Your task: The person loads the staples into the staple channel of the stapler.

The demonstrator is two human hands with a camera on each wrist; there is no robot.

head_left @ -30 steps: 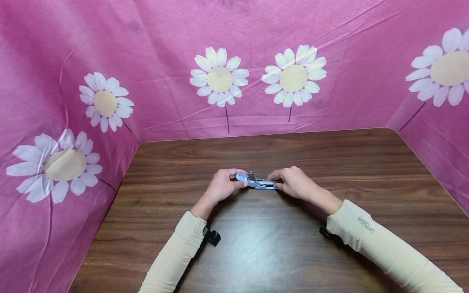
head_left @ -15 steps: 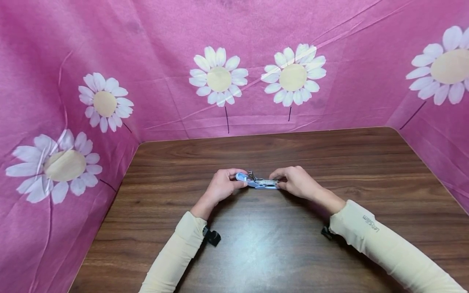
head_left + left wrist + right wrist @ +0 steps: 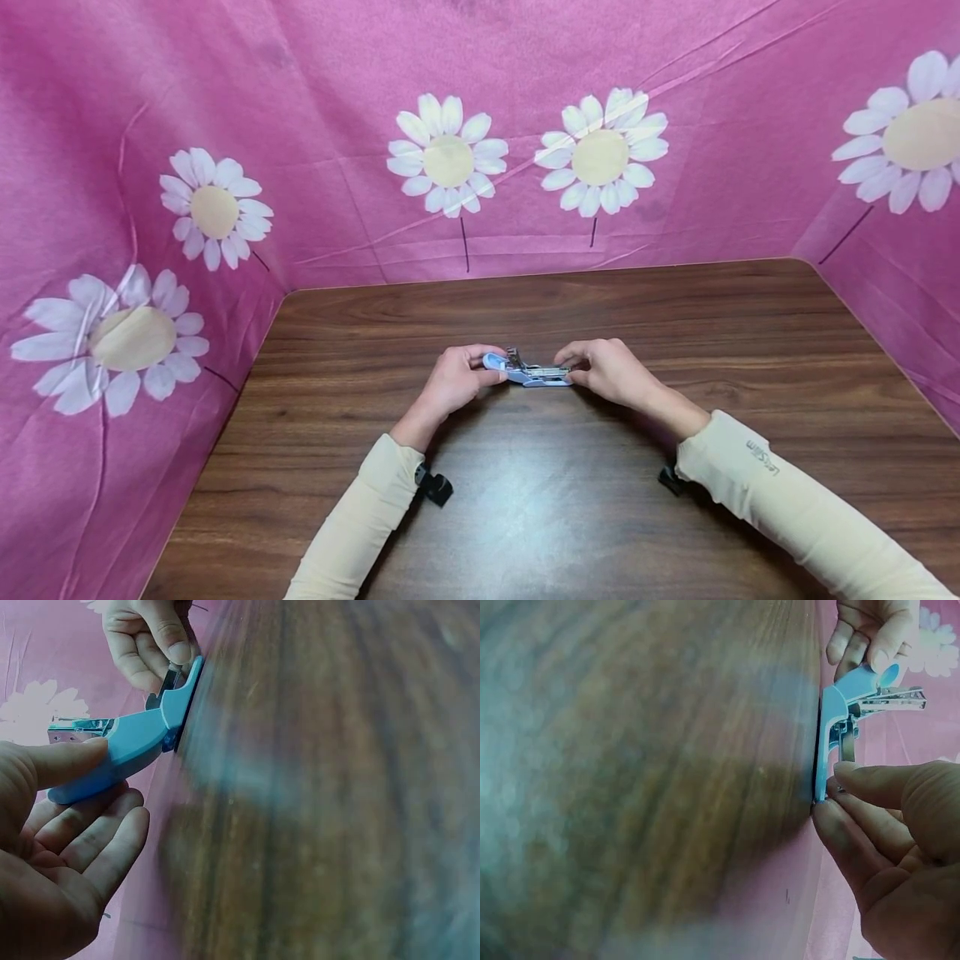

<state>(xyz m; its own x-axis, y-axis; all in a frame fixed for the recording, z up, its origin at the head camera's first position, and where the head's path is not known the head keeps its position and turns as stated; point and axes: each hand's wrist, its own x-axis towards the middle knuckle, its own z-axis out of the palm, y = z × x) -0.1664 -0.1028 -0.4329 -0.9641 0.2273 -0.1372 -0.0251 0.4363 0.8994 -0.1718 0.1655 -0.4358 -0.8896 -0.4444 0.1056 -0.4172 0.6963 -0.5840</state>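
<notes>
A light-blue stapler (image 3: 546,382) rests on the table, its top arm swung back and its metal magazine exposed. My left hand (image 3: 456,379) pinches the rounded end of the stapler's top arm between thumb and fingers. In the left wrist view the thumb (image 3: 71,760) presses on the blue shell (image 3: 135,742), the other fingers spread below it. At the opposite end, my right hand (image 3: 613,372) holds the tip of the stapler. The right wrist view has its thumb (image 3: 874,782) against the end of the metal magazine (image 3: 847,742), fingers around the base's tip.
The brown wood-grain table (image 3: 517,517) spreads around both hands. Pink cloth (image 3: 337,208) printed with white daisies hangs along its back and sides. A black wrist camera (image 3: 435,485) is strapped at the left cuff.
My right hand has shifted slightly to the right along the stapler, baring more of the magazine's end. The left hand and the stapler have stayed nearly in place.
</notes>
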